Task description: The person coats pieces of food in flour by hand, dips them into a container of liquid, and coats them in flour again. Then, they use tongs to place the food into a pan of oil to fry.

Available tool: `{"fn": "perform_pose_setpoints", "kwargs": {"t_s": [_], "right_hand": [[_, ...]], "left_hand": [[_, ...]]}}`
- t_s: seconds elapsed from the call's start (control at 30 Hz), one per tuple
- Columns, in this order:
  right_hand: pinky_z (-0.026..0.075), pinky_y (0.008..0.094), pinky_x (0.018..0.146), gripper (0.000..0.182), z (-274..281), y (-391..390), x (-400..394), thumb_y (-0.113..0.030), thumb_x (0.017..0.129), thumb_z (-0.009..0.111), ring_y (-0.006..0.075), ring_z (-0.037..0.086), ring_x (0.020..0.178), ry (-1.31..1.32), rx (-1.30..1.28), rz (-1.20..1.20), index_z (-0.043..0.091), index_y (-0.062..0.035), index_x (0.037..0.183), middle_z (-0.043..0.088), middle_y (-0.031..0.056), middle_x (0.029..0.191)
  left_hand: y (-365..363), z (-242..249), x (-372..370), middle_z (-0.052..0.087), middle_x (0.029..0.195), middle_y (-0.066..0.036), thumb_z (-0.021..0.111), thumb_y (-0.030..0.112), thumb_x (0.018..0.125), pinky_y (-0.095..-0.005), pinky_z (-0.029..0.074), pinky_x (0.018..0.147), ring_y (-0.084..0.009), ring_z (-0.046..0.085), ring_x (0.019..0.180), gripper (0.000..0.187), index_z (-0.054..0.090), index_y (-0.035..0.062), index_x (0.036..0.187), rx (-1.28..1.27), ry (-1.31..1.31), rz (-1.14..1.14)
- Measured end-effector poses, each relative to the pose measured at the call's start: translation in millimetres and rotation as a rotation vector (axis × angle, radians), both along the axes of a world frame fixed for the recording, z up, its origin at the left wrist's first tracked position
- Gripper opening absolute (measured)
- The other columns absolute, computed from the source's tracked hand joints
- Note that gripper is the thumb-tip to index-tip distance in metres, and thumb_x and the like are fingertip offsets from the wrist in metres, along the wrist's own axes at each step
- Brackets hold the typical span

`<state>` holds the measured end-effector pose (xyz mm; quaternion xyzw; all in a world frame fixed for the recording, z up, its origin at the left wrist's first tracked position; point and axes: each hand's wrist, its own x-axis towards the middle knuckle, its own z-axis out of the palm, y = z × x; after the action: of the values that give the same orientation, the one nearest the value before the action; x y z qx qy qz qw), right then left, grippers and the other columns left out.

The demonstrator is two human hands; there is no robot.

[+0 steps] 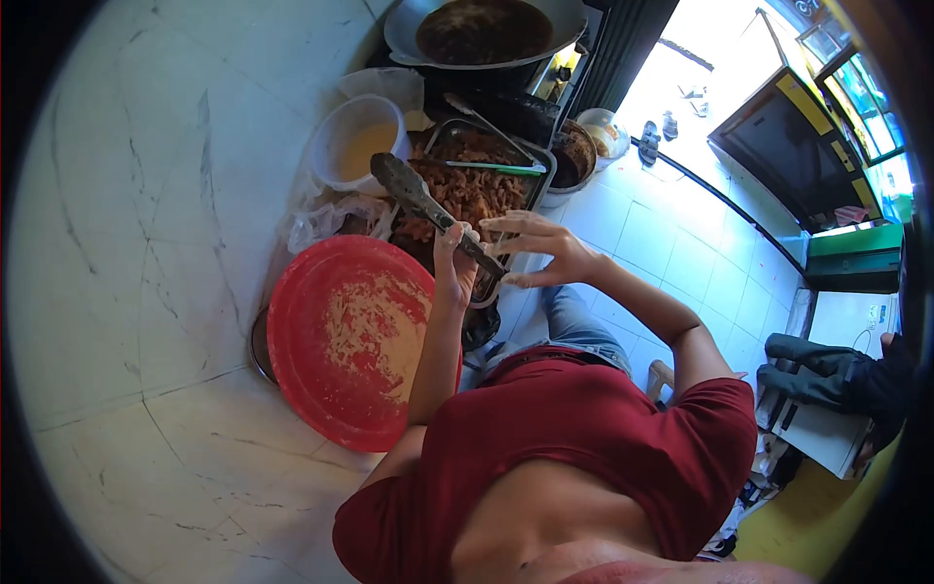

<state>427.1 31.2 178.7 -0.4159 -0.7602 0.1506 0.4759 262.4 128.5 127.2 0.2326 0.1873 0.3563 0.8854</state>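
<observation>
Dark tongs (418, 195) point up and to the left, held near their lower end by my left hand (455, 265), whose fingers are wrapped round them. My right hand (545, 245) is beside the lower end of the tongs, its fingers spread and dusted with something pale. Behind the hands lies a metal tray (548, 180) of brown fried pieces (477, 190), with another pair of tongs (491, 125) across it. Below and left of my left hand is a red basin (292, 321) with pale flour (375, 331) in it.
A wide pan (569, 24) of dark liquid stands at the top. Left of the tray is a white tub (326, 146) of yellowish liquid, with plastic bags (321, 222) below. A pot (584, 175) stands right of the tray. Another person's legs (817, 375) show at the right.
</observation>
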Motion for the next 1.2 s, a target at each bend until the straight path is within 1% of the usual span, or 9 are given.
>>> {"fn": "perform_pose_setpoints", "kwargs": {"t_s": [0.13, 0.23, 0.27, 0.5, 0.7, 0.8, 1.0, 1.1, 1.2], "right_hand": [[0.044, 0.0343, 0.087, 0.02, -25.5, 22.8, 98.8, -0.013, 0.081, 0.065, 0.0247, 0.057, 0.099, 0.246, -0.09, -0.503, 0.065, -0.0049, 0.099, 0.06, 0.012, 0.105], [0.047, 0.0324, 0.076, 0.024, -87.1, 53.7, 204.1, -0.023, 0.083, 0.063, 0.0202, 0.059, 0.086, 0.225, -0.233, -0.769, 0.064, -0.0042, 0.099, 0.06, 0.0108, 0.095], [0.048, 0.0332, 0.076, 0.03, -88.0, 60.1, 227.8, -0.026, 0.082, 0.065, 0.0216, 0.06, 0.085, 0.32, -0.433, -0.807, 0.063, -0.0056, 0.103, 0.059, 0.0121, 0.096], [0.047, 0.0356, 0.083, 0.053, -191.5, 156.3, 380.4, -0.038, 0.078, 0.067, 0.0285, 0.059, 0.096, 0.091, -0.644, -0.899, 0.055, 0.0002, 0.112, 0.058, 0.0227, 0.103], [0.048, 0.0359, 0.071, 0.041, -194.3, 185.2, 404.7, -0.035, 0.076, 0.068, 0.0287, 0.063, 0.078, 0.041, -0.739, -0.778, 0.062, 0.0024, 0.093, 0.063, 0.0169, 0.078], [0.048, 0.0368, 0.07, 0.034, -202.2, 193.4, 414.1, -0.028, 0.074, 0.068, 0.0323, 0.061, 0.079, -0.176, -0.655, -0.718, 0.06, 0.0021, 0.087, 0.061, 0.0177, 0.078], [0.048, 0.0387, 0.071, 0.029, -209.2, 188.6, 419.4, -0.022, 0.073, 0.069, 0.0356, 0.059, 0.079, -0.161, -0.382, -0.627, 0.058, 0.0025, 0.085, 0.06, 0.0181, 0.08], [0.048, 0.0401, 0.074, 0.028, -215.6, 182.7, 412.0, -0.021, 0.074, 0.068, 0.0352, 0.06, 0.082, -0.243, -0.288, -0.761, 0.06, 0.0015, 0.089, 0.061, 0.0177, 0.08], [0.05, 0.0368, 0.071, 0.03, -203.3, 156.2, 382.5, -0.021, 0.075, 0.068, 0.0324, 0.062, 0.08, -0.328, -0.621, -0.903, 0.062, 0.0008, 0.094, 0.061, 0.0175, 0.08]], "left_hand": [[2.3, -13.4, 51.8, 0.052, 0.09, -0.004, 0.056, 0.025, 0.088, -0.0308, 0.048, 0.071, -0.0146, 0.052, 0.08, 0.025, 0.048, 0.0115, 0.108, -0.06, -0.129, -0.01], [4.0, -19.0, 93.1, 0.053, 0.093, -0.009, 0.05, 0.034, 0.089, -0.0371, 0.048, 0.074, -0.0187, 0.054, 0.08, 0.035, 0.046, 0.0072, 0.111, -0.075, -0.102, 0.045], [5.0, -17.2, 105.2, 0.053, 0.093, -0.01, 0.051, 0.036, 0.088, -0.0363, 0.047, 0.074, -0.0196, 0.053, 0.08, 0.038, 0.047, 0.006, 0.11, -0.092, -0.075, 0.066], [14.0, -14.4, 156.4, 0.055, 0.095, -0.008, 0.046, 0.036, 0.09, -0.0372, 0.049, 0.076, -0.0184, 0.054, 0.08, 0.041, 0.043, 0.0058, 0.118, -0.105, 0.1, 0.188], [21.9, -24.4, 170.9, 0.055, 0.096, -0.01, 0.045, 0.039, 0.089, -0.0354, 0.046, 0.075, -0.0192, 0.053, 0.079, 0.042, 0.047, 0.0045, 0.113, -0.057, 0.207, 0.269], [22.7, -28.4, 173.4, 0.055, 0.095, -0.009, 0.045, 0.038, 0.089, -0.035, 0.047, 0.076, -0.0187, 0.053, 0.079, 0.042, 0.046, 0.0048, 0.114, -0.055, 0.222, 0.286], [23.9, -34.3, 176.5, 0.054, 0.094, -0.007, 0.047, 0.034, 0.091, -0.0337, 0.051, 0.074, -0.0161, 0.055, 0.08, 0.038, 0.043, 0.006, 0.116, -0.073, 0.162, 0.276], [19.7, -37.3, 176.1, 0.056, 0.099, -0.01, 0.044, 0.034, 0.092, -0.0341, 0.052, 0.076, -0.0173, 0.058, 0.084, 0.039, 0.042, 0.0054, 0.118, -0.052, 0.151, 0.274], [10.1, -24.3, 174.6, 0.056, 0.108, -0.013, 0.043, 0.037, 0.093, -0.035, 0.052, 0.078, -0.0196, 0.058, 0.093, 0.042, 0.041, 0.005, 0.121, 0.024, 0.243, 0.283]]}}
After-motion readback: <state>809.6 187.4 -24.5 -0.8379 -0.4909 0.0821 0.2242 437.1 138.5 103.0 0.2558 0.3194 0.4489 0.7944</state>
